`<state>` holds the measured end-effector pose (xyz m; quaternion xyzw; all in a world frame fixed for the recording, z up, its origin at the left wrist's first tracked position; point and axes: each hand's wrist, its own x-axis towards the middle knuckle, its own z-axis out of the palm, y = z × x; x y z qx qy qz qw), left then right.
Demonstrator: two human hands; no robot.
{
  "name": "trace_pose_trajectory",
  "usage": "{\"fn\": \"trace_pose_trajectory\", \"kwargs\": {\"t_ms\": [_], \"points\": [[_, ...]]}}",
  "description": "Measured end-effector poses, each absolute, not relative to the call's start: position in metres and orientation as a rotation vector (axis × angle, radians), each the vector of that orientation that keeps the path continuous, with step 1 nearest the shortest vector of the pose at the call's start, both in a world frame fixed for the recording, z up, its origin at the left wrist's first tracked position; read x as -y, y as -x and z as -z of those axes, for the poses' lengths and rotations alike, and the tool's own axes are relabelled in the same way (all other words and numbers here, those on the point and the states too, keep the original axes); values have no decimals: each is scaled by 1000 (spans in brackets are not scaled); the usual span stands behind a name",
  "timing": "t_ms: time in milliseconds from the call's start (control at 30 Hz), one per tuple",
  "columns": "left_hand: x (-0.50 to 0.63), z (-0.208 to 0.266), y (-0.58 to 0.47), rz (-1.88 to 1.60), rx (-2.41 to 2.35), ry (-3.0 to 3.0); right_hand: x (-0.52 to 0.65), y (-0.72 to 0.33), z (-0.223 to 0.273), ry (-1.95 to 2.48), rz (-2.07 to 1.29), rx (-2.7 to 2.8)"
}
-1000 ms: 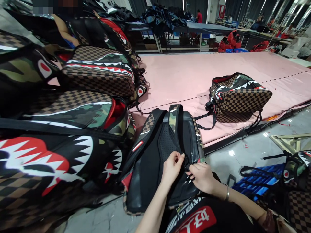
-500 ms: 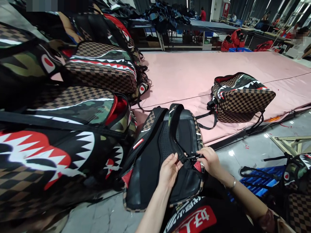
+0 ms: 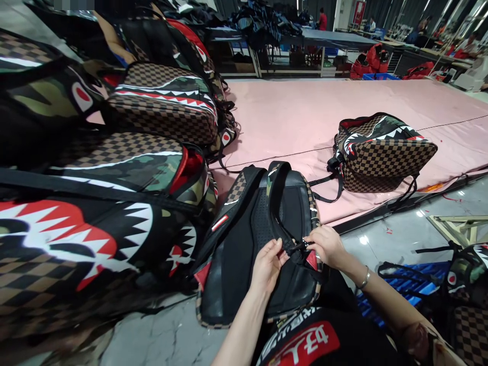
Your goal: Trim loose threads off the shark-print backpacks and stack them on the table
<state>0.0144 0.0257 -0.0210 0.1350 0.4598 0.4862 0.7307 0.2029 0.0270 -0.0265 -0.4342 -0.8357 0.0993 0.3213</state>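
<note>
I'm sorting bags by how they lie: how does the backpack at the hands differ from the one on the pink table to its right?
The near backpack turns its black back to the camera; the far backpack shows its checked base. The left hand and right hand hold a black strap of the near backpack, while no hand touches the far backpack. Both have brown-and-black checks and black straps.
</note>
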Motion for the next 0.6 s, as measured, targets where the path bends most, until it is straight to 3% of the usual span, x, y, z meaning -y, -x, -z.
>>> {"fn": "trace_pose_trajectory", "kwargs": {"t_ms": [600], "points": [[-25,19,-19,-1061,-1050,-376,-54,-210,8,915,-282,2510]]}}
